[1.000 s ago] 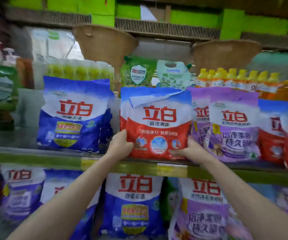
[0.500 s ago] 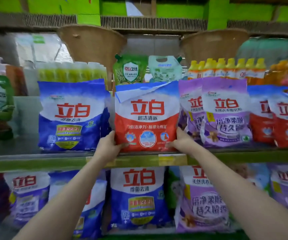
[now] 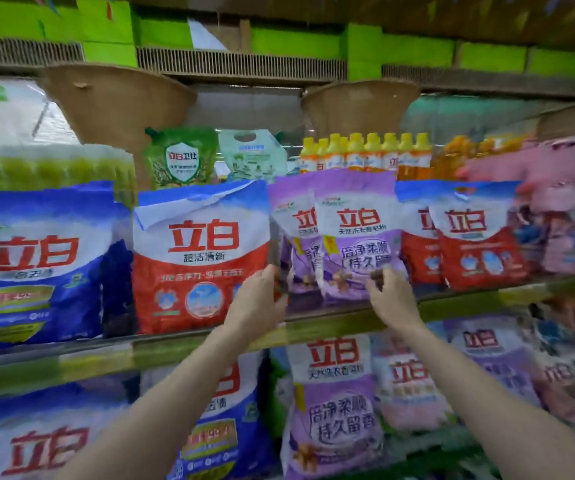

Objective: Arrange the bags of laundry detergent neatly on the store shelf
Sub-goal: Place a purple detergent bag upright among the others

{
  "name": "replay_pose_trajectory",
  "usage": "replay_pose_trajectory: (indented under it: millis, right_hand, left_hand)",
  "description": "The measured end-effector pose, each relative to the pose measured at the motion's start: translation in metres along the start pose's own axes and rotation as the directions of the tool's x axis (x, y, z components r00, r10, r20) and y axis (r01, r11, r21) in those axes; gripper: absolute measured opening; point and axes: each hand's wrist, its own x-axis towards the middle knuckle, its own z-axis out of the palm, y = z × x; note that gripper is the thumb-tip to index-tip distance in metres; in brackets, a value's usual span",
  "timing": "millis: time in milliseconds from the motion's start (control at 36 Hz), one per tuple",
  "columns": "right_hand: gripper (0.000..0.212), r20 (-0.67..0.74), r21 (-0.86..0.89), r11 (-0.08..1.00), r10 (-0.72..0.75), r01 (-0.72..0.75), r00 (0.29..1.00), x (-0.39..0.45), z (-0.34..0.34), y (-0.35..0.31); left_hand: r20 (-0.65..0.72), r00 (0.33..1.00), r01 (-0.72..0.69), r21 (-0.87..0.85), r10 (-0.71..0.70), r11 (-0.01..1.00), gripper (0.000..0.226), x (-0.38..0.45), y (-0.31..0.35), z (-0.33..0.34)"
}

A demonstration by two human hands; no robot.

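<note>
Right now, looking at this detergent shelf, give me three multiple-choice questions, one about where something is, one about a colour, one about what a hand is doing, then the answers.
1. Where does the red bag stand?
A. Between the blue bag and the purple bags
B. On the lower shelf
C. At the far right end

2. What colour are the caps of the bottles behind the purple bags?
A. Black
B. Yellow
C. White

3. What is the right hand doing?
A. Hanging at the person's side
B. Gripping a bottle
C. Reaching to the lower edge of the front purple bag

Answers: 1 A, the red bag has the blue bag on its left and the purple bags on its right. 2 B, the row of caps is yellow. 3 C, its fingers are at that bag's lower right corner, while the left hand is at the seam between red and purple.
</note>
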Motion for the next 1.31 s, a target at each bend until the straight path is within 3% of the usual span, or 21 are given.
replay_pose_trajectory:
  millis: [83, 167, 278, 389, 528, 639, 722, 861, 944, 1000, 1111, 1194, 1250, 1306]
  right_hand:
    - [0.025, -0.045, -0.014, 0.999, 0.040, -0.041, 0.998, 0.018, -0.028, 0.037]
    - [0.043, 0.025, -0.075, 0.996, 0.059, -0.057, 0.998, 0.040, -0.050, 0.066]
    - [0.061, 0.234, 0.016, 0.998, 0.053, -0.058, 0.971, 0.068, -0.062, 0.089]
    - [0.092, 0.491, 0.132, 0.991, -0.070, 0.006, 0.869, 0.094, -0.046, 0.098]
    - [0.076, 0.519, 0.390, 0.921, -0.211, -0.010, 0.829, 0.104, -0.020, 0.090]
    - [0.067, 0.561, 0.524, 0.848, -0.271, -0.083, 0.782, 0.104, -0.005, 0.075]
    - [0.062, 0.568, 0.567, 0.813, -0.272, -0.130, 0.777, 0.106, -0.001, 0.076]
    - [0.048, 0.621, 0.547, 0.811, -0.226, -0.209, 0.750, 0.110, -0.004, 0.069]
    - [0.048, 0.542, 0.615, 0.747, -0.165, -0.255, 0.824, 0.137, -0.012, 0.053]
    - [0.051, 0.434, 0.646, 0.743, -0.167, -0.177, 0.885, 0.156, -0.018, 0.038]
    - [0.030, 0.407, 0.550, 0.834, -0.220, -0.046, 0.887, 0.174, -0.022, 0.015]
    - [0.031, 0.364, 0.535, 0.845, -0.208, -0.021, 0.908, 0.183, -0.015, 0.006]
    - [0.027, 0.207, 0.528, 0.847, -0.193, 0.057, 0.959, 0.190, -0.013, 0.000]
    - [0.026, 0.014, 0.494, 0.861, -0.148, 0.122, 0.989, 0.197, -0.014, -0.002]
  left_hand:
    - [0.044, 0.997, 0.062, -0.097, -0.058, 0.993, 0.022, 0.021, 0.021, 0.032]
    - [0.008, 0.969, 0.242, -0.199, -0.245, 0.950, 0.030, 0.043, 0.036, 0.061]
    - [-0.053, 0.906, 0.397, -0.233, -0.420, 0.888, 0.042, 0.061, 0.050, 0.080]
    - [-0.091, 0.865, 0.450, -0.292, -0.493, 0.844, 0.052, 0.068, 0.055, 0.090]
    - [-0.163, 0.857, 0.429, -0.300, -0.489, 0.852, 0.047, 0.063, 0.054, 0.092]
    - [-0.185, 0.833, 0.453, -0.315, -0.522, 0.834, 0.078, 0.068, 0.039, 0.094]
    - [-0.174, 0.810, 0.490, -0.325, -0.560, 0.809, 0.054, 0.068, 0.037, 0.095]
    - [-0.140, 0.815, 0.475, -0.396, -0.563, 0.786, 0.069, 0.080, 0.035, 0.087]
    - [-0.113, 0.784, 0.460, -0.556, -0.611, 0.692, 0.051, 0.103, 0.050, 0.065]
    - [-0.103, 0.764, 0.465, -0.597, -0.637, 0.654, 0.049, 0.122, 0.058, 0.052]
    - [-0.066, 0.764, 0.401, -0.730, -0.642, 0.553, 0.045, 0.157, 0.052, 0.040]
    - [-0.074, 0.749, 0.358, -0.791, -0.658, 0.496, 0.036, 0.170, 0.048, 0.037]
    - [-0.092, 0.757, 0.352, -0.776, -0.647, 0.523, 0.012, 0.177, 0.048, 0.035]
    - [-0.112, 0.777, 0.317, -0.780, -0.619, 0.539, 0.015, 0.182, 0.051, 0.032]
